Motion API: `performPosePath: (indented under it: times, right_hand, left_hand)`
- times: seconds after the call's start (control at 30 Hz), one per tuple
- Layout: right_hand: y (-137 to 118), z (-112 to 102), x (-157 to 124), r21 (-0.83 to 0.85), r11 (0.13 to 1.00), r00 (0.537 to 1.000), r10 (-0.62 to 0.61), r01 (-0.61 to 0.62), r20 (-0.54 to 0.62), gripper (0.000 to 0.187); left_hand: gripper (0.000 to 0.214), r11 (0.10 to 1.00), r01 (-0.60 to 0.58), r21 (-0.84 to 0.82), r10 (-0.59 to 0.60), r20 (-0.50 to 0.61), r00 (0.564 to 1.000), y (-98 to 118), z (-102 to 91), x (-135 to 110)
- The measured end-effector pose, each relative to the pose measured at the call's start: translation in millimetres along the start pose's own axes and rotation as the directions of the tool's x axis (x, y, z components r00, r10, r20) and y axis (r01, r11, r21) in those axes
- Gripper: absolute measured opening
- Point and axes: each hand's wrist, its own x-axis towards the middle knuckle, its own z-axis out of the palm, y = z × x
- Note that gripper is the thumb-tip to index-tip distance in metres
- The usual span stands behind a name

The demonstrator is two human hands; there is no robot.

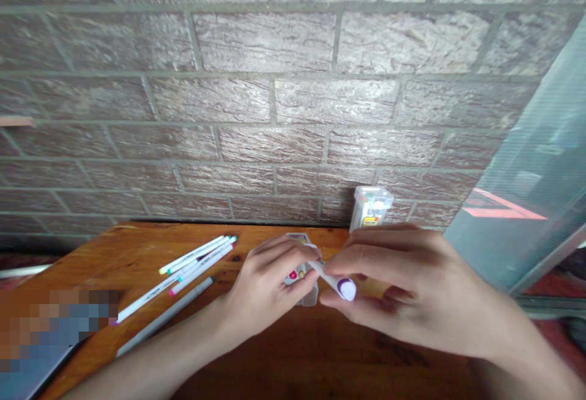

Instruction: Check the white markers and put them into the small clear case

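A white marker pen (333,280) with a purple end slants between my two hands, that end toward me. My left hand (270,272) pinches its far part between thumb and fingers. With the index finger against its side and the thumb close to it, my right hand (403,284) is curled around the marker. Under and behind my left hand, a clear plastic case (310,297) with a printed label lies on the table, partly covered. Several white markers (201,265) with coloured ends lie in a loose bunch left of my left hand.
A clear lidded box (373,206) with a yellow label stands against the brick wall (302,40). One grey-white marker (167,314) lies apart, near my left forearm. A dark flat object (46,351), partly pixelated, sits at the wooden table's (256,357) left. A glass panel (517,192) is at right.
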Motion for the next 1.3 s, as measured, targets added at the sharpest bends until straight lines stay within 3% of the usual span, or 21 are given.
performPosePath:
  times: [0.47,0.67,0.83,1.03,1.2,1.3]
  right_hand:
    - [0,-2,-2,-0.062,0.998,1.0,-0.001,-0.001,-0.029,0.013]
    - [6,-5,-4,0.015,0.982,0.97,0.188,-0.188,-0.152,0.018]
    - [18,-1,2,0.248,0.893,0.899,0.416,-0.375,-0.138,0.016]
    - [26,4,13,0.507,0.732,0.83,0.555,-0.454,-0.059,0.029]
    - [29,6,16,0.605,0.66,0.817,0.576,-0.445,-0.029,0.034]
    - [29,8,17,0.609,0.654,0.812,0.582,-0.448,-0.028,0.038]
  left_hand:
    - [0.006,1.0,0.017,0.018,-0.017,0.011,1.0,4,0.9,-1]
    - [0.015,1.0,0.009,0.014,-0.009,-0.013,1.0,3,2.5,-3]
    - [0.017,0.968,0.191,-0.164,-0.184,0.061,0.981,2,-0.1,-1]
    - [0.023,0.744,0.529,-0.409,-0.437,0.302,0.847,2,1.0,1]
    - [0.026,0.453,0.646,-0.615,-0.454,0.464,0.761,5,3.6,0]
    - [0.029,0.344,0.675,-0.653,-0.433,0.528,0.731,8,4.3,-2]
